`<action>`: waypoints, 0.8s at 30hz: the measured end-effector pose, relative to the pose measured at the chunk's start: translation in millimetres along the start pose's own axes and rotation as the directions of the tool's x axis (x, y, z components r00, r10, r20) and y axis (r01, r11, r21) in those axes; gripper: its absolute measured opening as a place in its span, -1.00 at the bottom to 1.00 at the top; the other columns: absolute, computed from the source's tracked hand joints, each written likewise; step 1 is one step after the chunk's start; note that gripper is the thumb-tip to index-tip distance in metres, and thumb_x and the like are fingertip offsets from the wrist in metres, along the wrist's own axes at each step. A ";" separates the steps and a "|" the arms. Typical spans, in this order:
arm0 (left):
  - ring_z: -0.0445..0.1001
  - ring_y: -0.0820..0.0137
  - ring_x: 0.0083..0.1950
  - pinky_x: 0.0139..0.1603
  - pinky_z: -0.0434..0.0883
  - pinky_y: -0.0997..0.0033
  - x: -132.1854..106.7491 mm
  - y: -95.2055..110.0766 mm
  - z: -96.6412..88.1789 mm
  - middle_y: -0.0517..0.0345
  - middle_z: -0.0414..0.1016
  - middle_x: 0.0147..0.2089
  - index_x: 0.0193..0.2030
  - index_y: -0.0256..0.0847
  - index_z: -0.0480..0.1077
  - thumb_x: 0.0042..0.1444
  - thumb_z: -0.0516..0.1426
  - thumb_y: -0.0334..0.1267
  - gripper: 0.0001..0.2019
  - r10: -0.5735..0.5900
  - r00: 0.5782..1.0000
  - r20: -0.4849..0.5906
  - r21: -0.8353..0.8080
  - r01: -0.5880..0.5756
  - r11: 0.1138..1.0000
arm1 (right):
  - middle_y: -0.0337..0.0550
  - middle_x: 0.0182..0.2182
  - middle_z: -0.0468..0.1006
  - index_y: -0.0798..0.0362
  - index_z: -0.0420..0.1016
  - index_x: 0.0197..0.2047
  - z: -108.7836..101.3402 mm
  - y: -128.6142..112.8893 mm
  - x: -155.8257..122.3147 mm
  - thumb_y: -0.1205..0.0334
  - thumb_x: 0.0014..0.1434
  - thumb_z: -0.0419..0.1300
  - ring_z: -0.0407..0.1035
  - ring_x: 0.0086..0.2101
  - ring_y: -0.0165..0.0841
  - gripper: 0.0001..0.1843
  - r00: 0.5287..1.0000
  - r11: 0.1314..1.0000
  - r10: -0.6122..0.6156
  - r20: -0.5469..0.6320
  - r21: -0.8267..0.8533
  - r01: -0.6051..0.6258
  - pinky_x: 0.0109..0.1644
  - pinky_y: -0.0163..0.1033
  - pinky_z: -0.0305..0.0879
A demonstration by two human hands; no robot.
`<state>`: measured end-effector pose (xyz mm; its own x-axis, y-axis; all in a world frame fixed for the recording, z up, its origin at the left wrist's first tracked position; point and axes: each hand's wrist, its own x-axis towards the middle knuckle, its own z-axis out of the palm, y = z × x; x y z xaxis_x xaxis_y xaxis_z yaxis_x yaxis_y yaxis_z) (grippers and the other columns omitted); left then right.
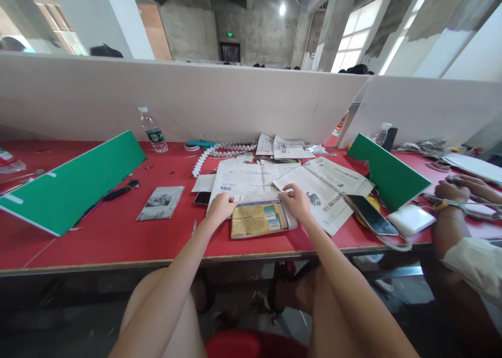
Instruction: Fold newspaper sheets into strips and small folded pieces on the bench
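Yellowed folded newspaper point(261, 219) is laid on red table point(117, 232) | left hand point(220, 207): fingers spread narrowly, pressed flat on its upper-left corner | right hand point(297, 201): fingers curled onto its upper-right edge, grip cannot be told | phone point(371, 215) is seen right of it.

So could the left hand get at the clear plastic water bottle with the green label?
Probably yes: the left hand rests on the folded newspaper, and mostly bare red tabletop lies between it and the clear plastic water bottle.
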<state>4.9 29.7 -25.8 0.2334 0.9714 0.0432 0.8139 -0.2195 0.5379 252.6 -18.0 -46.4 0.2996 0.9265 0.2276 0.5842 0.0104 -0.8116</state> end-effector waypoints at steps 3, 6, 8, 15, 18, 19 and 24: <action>0.32 0.40 -0.47 -0.49 0.09 0.45 0.6 -1.3 10.2 0.18 0.33 -0.56 -0.62 -0.19 0.24 -0.05 0.09 -0.31 -0.83 -0.010 0.999 0.048 0.165 0.002 0.986 | -0.30 -0.55 0.49 -0.01 0.39 -0.31 7.8 9.7 0.1 0.14 0.03 0.13 0.29 -0.49 -0.38 -0.85 0.998 0.990 -0.033 0.048 -0.132 0.039 -0.41 -0.32 0.02; 0.37 0.36 -0.33 -0.44 0.16 0.45 -1.5 2.5 15.9 0.12 0.43 -0.32 -0.37 -0.19 0.36 -0.04 0.11 -0.32 -0.93 0.021 0.998 0.051 0.249 -0.033 0.968 | -0.27 -0.52 0.48 -0.01 0.39 -0.35 12.6 15.3 0.6 0.12 0.06 0.11 0.29 -0.47 -0.37 -0.86 0.996 0.983 -0.061 0.068 -0.167 0.072 -0.40 -0.32 0.03; 0.38 0.31 -0.17 -0.39 0.22 0.45 -3.0 6.8 17.8 0.05 0.39 -0.10 -0.10 -0.18 0.35 -0.05 0.11 -0.38 -0.69 0.104 0.994 0.009 0.320 -0.102 0.942 | -0.26 -0.51 0.47 -0.01 0.39 -0.36 13.6 16.7 1.1 0.10 0.07 0.11 0.30 -0.45 -0.36 -0.84 0.995 0.982 -0.069 0.070 -0.169 0.080 -0.39 -0.32 0.04; 0.33 0.31 -0.03 -0.14 0.29 0.41 -0.1 19.6 24.9 0.05 0.32 -0.07 0.09 -0.01 0.35 -0.02 -0.07 -0.64 -0.40 0.472 0.836 0.279 0.367 -0.547 0.752 | -0.25 -0.49 0.47 0.02 0.41 -0.32 12.5 15.1 3.8 0.09 0.08 0.10 0.31 -0.44 -0.37 -0.81 0.993 0.976 -0.057 0.108 -0.205 0.078 -0.40 -0.33 0.05; 0.33 0.27 -0.01 -0.10 0.30 0.35 -0.6 26.2 25.7 0.02 0.35 -0.06 0.05 -0.07 0.40 0.08 -0.10 -0.58 -0.50 0.517 0.793 0.321 0.377 -0.608 0.699 | -0.25 -0.47 0.48 0.03 0.42 -0.30 13.2 15.0 4.5 0.12 0.09 0.10 0.31 -0.43 -0.37 -0.82 0.989 0.965 -0.064 0.130 -0.245 0.095 -0.39 -0.33 0.06; 0.33 0.26 -0.01 -0.10 0.31 0.34 -1.6 28.8 25.5 0.00 0.36 -0.05 0.05 -0.11 0.40 0.11 -0.11 -0.56 -0.53 0.524 0.786 0.329 0.389 -0.618 0.683 | -0.24 -0.45 0.49 0.03 0.42 -0.28 12.7 14.7 4.6 0.14 0.10 0.10 0.32 -0.42 -0.37 -0.82 0.989 0.955 -0.070 0.133 -0.276 0.105 -0.39 -0.33 0.06; 0.38 0.24 -0.04 -0.15 0.33 0.34 -7.6 39.8 28.7 -0.07 0.40 -0.04 -0.02 -0.26 0.40 0.16 -0.11 -0.50 -0.64 0.525 0.786 0.326 0.406 -0.618 0.673 | -0.10 -0.18 0.51 0.04 0.45 -0.16 -2.6 0.9 0.9 0.32 0.14 0.04 0.34 -0.19 -0.29 -0.77 0.955 0.859 -0.241 0.174 -0.420 0.293 -0.18 -0.25 0.17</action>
<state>50.8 11.0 -28.9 0.7840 0.6194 0.0422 0.6201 -0.7845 -0.0066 255.4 -18.2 -45.5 0.0141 0.9476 0.3192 0.9063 0.1228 -0.4044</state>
